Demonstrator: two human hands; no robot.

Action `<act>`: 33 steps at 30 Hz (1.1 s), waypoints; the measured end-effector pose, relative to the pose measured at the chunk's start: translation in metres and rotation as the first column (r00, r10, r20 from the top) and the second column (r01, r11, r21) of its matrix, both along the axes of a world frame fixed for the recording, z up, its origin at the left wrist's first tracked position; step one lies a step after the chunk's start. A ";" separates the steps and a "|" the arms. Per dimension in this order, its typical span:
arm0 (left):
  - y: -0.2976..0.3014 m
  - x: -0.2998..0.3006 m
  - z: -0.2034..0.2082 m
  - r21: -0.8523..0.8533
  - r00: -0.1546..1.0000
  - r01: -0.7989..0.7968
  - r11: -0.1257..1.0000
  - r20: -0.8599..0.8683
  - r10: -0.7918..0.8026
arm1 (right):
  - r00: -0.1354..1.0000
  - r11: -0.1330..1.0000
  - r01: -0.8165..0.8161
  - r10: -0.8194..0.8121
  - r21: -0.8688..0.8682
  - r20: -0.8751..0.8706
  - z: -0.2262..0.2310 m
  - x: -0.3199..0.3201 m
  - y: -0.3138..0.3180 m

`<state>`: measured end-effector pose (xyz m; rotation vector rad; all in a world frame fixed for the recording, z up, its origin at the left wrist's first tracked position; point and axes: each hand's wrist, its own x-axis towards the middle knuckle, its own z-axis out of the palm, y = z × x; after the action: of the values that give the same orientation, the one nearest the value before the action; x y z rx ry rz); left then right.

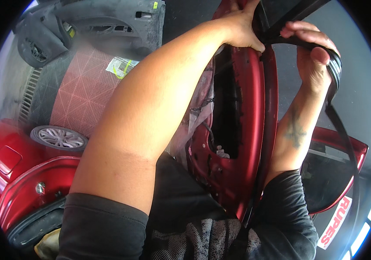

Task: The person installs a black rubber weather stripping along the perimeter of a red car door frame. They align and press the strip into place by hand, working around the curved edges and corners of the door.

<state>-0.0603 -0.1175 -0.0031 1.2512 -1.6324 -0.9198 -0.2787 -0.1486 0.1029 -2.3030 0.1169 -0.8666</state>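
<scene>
A red car door stands upright in front of me, its inner side bare with an open dark cavity. My left hand grips the door's far edge by the black window frame, thumb bent over the rim. A long black rubber seal strip runs from that corner to my right hand. It loops around this hand, held behind the thumb with the fingers partly stretched, and its loose end hangs down at the right. The left fingertips are partly cut off at the upper edge.
Left of me is a red car body with an open doorway and a silver wheel. A grey door trim panel lies at the far left, near a red floor mat. Another red panel with dark glass stands at the right.
</scene>
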 end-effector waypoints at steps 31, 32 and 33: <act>0.008 0.004 0.002 0.048 0.999 -0.014 0.999 0.044 0.012 | 0.791 0.854 0.505 -0.516 0.124 0.329 -0.032 0.071 0.026; 0.012 0.012 0.008 0.070 0.999 0.026 0.997 0.032 -0.028 | 0.771 0.834 0.547 -0.538 0.080 0.340 -0.033 0.075 0.030; 0.017 0.019 0.014 0.088 0.998 0.060 0.994 0.018 -0.062 | 0.728 0.792 0.598 -0.600 0.123 0.332 -0.035 0.074 0.029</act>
<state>-0.0408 -0.1006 0.0110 1.2802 -1.6701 -1.0287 -0.2049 -0.1195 0.0683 -2.0652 0.7412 -1.5929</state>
